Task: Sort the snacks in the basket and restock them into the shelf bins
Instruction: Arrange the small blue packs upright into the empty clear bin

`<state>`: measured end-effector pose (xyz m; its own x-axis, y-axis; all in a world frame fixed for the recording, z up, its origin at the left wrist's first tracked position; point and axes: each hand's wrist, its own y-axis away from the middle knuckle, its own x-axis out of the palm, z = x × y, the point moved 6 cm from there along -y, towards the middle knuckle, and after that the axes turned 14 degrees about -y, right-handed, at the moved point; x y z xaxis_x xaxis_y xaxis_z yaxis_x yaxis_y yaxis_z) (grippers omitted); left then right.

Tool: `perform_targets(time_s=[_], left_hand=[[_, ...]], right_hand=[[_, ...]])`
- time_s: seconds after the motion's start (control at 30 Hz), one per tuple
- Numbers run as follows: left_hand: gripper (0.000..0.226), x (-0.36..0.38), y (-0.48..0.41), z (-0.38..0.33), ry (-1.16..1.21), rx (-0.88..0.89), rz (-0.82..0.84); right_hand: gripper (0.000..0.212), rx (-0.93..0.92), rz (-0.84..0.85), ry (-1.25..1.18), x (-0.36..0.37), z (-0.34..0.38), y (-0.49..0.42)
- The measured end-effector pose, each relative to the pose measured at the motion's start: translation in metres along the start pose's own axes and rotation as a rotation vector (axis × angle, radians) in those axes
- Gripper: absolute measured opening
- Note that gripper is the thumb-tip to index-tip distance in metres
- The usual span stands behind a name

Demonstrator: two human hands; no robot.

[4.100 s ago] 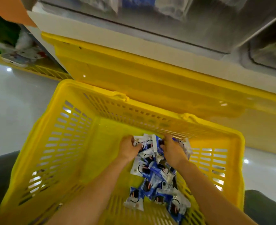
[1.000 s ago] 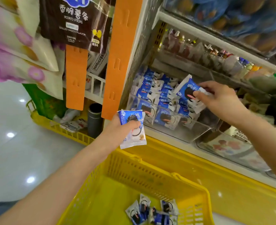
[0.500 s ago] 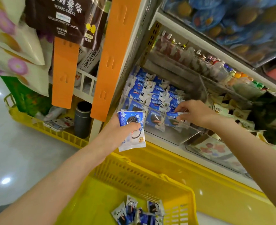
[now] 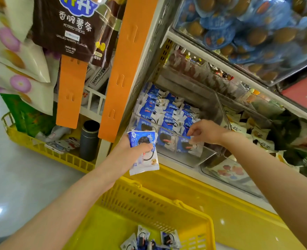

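The left hand (image 4: 127, 154) holds a packet (image 4: 145, 160). The thumb lies across its front and the fingers curl round behind. The packet stands nearly straight up and down, tipped a little. Its long side runs from the bin (image 4: 203, 156) down toward the basket (image 4: 149, 201). Its top edge points up at the bin and its crimped bottom edge points down. The front faces us. It is blue at the top and white lower down, with a dark round cookie drawn in the middle. The packet is in the air, just in front of the left end of the bin and above the back rim of the basket.

The right hand (image 4: 206, 131) reaches over the clear front wall of the bin. Its fingers bend down onto the front packets there. I cannot tell if it has hold of one.

The bin packets (image 4: 167, 114) stand in neat rows, blue tops up. More basket packets (image 4: 149, 239) lie in a loose heap on the bottom of the yellow basket.
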<state>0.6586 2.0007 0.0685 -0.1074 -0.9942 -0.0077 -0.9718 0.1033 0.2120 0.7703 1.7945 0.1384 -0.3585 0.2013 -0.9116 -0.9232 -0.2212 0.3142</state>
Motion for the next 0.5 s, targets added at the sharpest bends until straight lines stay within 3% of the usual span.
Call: perform_targets(time_s=[0.2,0.3,0.4,0.5], left_hand=[[0.018,0.0,-0.006,0.001,0.027,0.009,0.001],[0.015,0.001,-0.014,0.007,0.108,-0.056,-0.006],[0.009,0.004,-0.021,0.014,0.296,-0.147,-0.044],[0.01,0.009,-0.019,0.011,0.429,-0.131,-0.048]], right_hand=[[0.022,0.035,-0.045,0.054,0.001,-0.001,0.002],[0.024,0.009,-0.292,-0.116,-0.013,0.014,0.018],[0.014,-0.222,-0.505,-0.335,-0.012,0.055,0.052],[0.014,-0.261,-0.368,-0.47,0.018,0.086,0.073]])
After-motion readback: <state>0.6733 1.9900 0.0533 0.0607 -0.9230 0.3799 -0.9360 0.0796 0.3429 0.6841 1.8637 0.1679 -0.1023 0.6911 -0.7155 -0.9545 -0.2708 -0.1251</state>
